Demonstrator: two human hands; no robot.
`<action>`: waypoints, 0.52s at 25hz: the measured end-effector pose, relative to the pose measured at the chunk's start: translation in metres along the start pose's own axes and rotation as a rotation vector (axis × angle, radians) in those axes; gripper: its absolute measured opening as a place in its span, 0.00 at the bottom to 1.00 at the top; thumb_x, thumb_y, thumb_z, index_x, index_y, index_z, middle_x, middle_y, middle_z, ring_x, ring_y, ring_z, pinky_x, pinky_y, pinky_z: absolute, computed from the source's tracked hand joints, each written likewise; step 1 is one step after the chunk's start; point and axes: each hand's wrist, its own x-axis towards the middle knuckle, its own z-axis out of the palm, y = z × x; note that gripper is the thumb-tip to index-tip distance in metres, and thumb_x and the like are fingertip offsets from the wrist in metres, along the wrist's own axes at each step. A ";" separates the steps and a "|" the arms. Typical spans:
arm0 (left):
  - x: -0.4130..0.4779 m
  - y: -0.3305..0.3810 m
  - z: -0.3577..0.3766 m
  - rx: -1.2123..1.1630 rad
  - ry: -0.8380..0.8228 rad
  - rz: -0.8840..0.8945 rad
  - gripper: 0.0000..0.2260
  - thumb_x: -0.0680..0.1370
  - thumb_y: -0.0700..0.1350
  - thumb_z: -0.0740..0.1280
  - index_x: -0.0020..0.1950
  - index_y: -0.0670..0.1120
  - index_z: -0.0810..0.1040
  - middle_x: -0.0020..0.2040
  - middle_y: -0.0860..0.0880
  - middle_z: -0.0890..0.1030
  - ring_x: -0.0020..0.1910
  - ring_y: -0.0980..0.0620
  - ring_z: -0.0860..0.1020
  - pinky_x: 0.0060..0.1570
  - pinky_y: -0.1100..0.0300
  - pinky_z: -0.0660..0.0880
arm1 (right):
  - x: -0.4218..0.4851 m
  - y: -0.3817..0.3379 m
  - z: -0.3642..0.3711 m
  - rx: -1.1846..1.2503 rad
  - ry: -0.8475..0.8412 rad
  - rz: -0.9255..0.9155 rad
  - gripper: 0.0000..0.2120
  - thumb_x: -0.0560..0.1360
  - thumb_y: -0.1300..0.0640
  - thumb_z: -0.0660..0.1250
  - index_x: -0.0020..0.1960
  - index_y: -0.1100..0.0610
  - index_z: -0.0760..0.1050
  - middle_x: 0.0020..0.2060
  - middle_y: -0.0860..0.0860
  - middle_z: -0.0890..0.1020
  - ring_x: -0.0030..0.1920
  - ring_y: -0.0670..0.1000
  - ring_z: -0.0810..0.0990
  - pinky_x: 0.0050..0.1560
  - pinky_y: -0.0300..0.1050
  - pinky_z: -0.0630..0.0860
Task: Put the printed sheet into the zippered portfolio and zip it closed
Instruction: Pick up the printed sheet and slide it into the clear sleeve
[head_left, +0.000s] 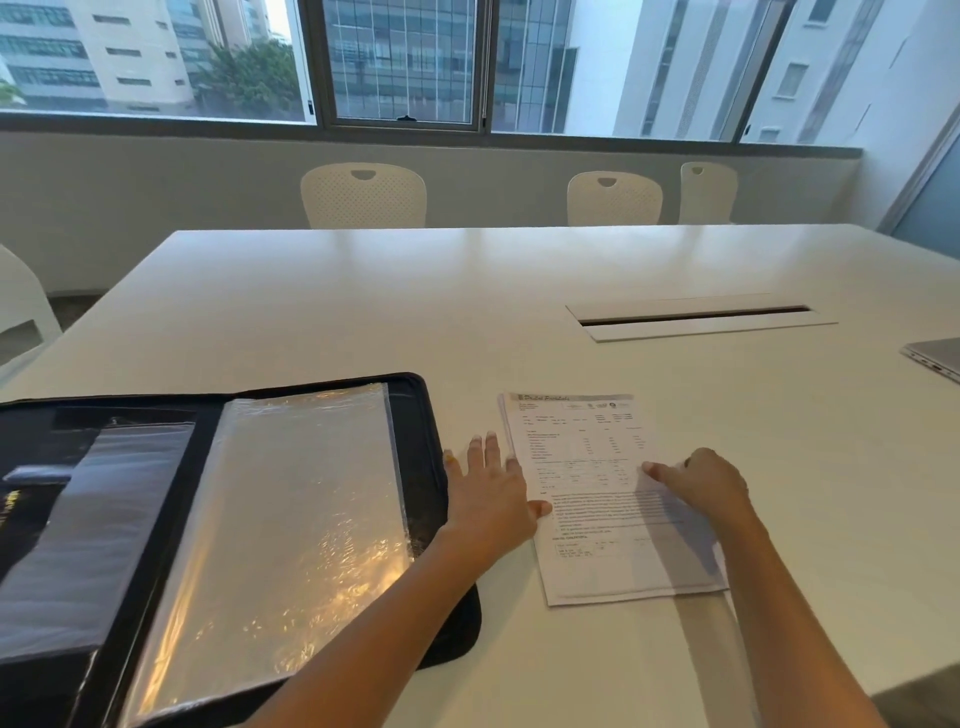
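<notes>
The portfolio (218, 519) lies unzipped and spread flat on the white bench (415, 312), with clear plastic sleeves (291, 509) exposed. The printed sheet (587, 467) lies flat on the bench just beside the portfolio's right edge. The left hand (488, 493) rests palm down, fingers spread, between portfolio and sheet, its thumb touching the sheet's left margin; it grips nothing. The right hand (701, 483) is loosely curled, fingertips pressing on the sheet's right half.
</notes>
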 end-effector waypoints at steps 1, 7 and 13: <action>0.001 0.000 0.000 -0.003 -0.002 -0.001 0.34 0.78 0.64 0.56 0.77 0.46 0.56 0.79 0.41 0.47 0.77 0.39 0.43 0.70 0.32 0.41 | 0.004 0.001 -0.004 0.095 -0.026 0.004 0.23 0.71 0.43 0.70 0.32 0.59 0.66 0.27 0.53 0.69 0.32 0.53 0.71 0.34 0.46 0.62; 0.001 0.001 -0.001 -0.027 -0.028 -0.013 0.34 0.78 0.63 0.57 0.78 0.46 0.54 0.79 0.42 0.49 0.77 0.40 0.46 0.69 0.32 0.41 | 0.004 0.002 -0.014 0.501 -0.200 0.013 0.13 0.74 0.59 0.68 0.52 0.64 0.67 0.47 0.56 0.76 0.46 0.55 0.75 0.41 0.48 0.73; 0.002 0.000 -0.002 -0.036 -0.028 -0.016 0.32 0.79 0.62 0.57 0.77 0.46 0.56 0.79 0.43 0.53 0.77 0.41 0.51 0.69 0.31 0.42 | 0.009 0.005 -0.021 0.582 -0.272 -0.013 0.20 0.74 0.62 0.68 0.64 0.59 0.69 0.55 0.60 0.80 0.52 0.61 0.79 0.55 0.57 0.76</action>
